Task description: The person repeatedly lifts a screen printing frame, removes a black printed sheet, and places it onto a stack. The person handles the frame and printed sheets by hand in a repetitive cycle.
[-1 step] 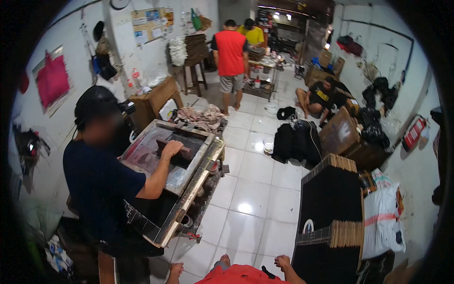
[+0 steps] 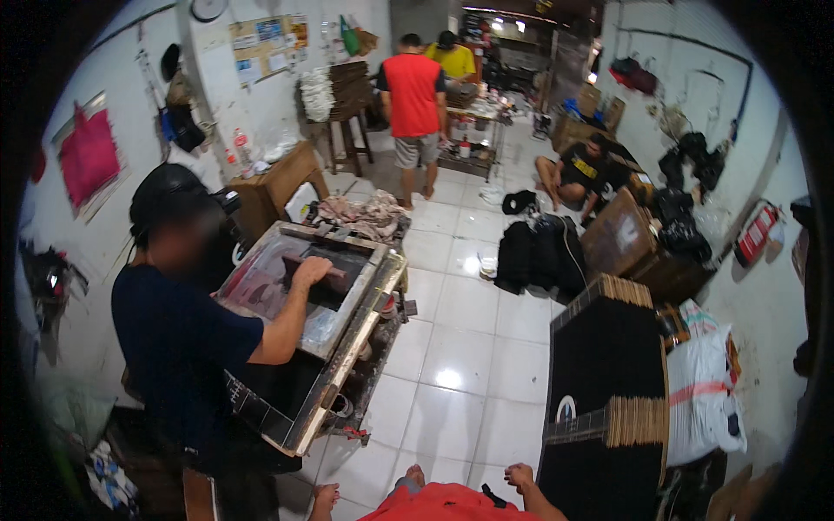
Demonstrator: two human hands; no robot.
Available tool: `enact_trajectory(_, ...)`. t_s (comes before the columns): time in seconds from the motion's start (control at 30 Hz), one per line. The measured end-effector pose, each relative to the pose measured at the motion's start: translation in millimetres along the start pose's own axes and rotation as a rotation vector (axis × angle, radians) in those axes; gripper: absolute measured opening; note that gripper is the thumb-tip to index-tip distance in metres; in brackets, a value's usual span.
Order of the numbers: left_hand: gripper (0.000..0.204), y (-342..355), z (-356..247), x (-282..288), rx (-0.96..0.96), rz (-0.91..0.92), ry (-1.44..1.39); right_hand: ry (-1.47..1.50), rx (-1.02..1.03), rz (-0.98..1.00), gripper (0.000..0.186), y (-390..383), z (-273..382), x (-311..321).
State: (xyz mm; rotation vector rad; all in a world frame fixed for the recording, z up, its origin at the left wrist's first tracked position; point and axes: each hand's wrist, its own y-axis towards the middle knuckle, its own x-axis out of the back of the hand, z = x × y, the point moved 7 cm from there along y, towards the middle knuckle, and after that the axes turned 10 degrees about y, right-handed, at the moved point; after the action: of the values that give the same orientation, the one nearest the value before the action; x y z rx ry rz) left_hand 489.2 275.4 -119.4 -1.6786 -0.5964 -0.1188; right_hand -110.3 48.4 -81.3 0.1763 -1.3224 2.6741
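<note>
Hanging, probably at rest, with loosely spread, seemingly empty grip in left hand [image 2: 326,497] near front corner of bench [image 2: 348,355] and right hand [image 2: 519,475] beside black panels [image 2: 608,352].

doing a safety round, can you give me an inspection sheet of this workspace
Surface: white tiled floor, reflecting light
Things: framed screen at left, a co-worker's hand holding a brown block over it; black panels at right
Clutter: crumpled cloth beyond the screen; black bundles on the floor
Hands: left hand and right hand apart; nothing seen held
Cables: dark line on right wall, pipe or cable unclear
Surroundings: red extinguisher, right wall
</note>
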Motion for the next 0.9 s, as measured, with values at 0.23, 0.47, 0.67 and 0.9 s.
enact_trajectory(0.23, 0.016, 2, -29, -6, -0.072, 0.061, 0.029, -0.017, -0.064, -0.061, 0.020, -10, -23, 4)
enact_trajectory(0.47, 0.013, -12, -62, 4, -0.178, -0.050, -0.077, -0.174, -0.124, -0.105, 0.015, -29, -42, 27)
enact_trajectory(0.67, 0.015, -11, -56, -9, -0.108, 0.037, -0.053, -0.088, -0.082, -0.081, 0.017, -20, -23, 19)
enact_trajectory(0.9, 0.013, -10, -46, -15, -0.081, 0.024, -0.049, 0.033, -0.068, -0.041, 0.024, -5, -7, 4)
